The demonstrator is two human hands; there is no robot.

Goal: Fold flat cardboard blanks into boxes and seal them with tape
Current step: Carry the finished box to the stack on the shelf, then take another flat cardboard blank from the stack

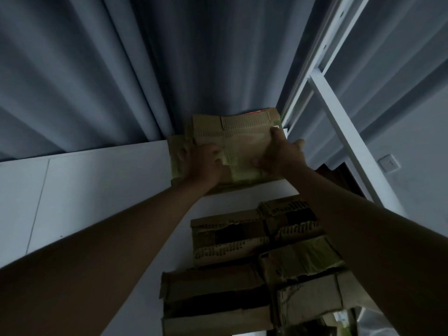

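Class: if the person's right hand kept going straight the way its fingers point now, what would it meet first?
The right hand grips the cardboard box and points away toward the grey curtain. Past the box, the curtain probably comes first, though depth is hard to judge.

Cardboard box (242,139), worn, brown with green print and a red patch at its far edge; held at arm's length between both hands. Left hand (203,163): on its near left face, fingers curled at a flap edge. Right hand (281,156): gripping its right side, thumb on top. White tabletop (97,185) beneath and left of the hands. Folded taped boxes (254,258), four, torn, stacked nearer than the hands, between the forearms. Grey curtain (121,69) beyond the hands.
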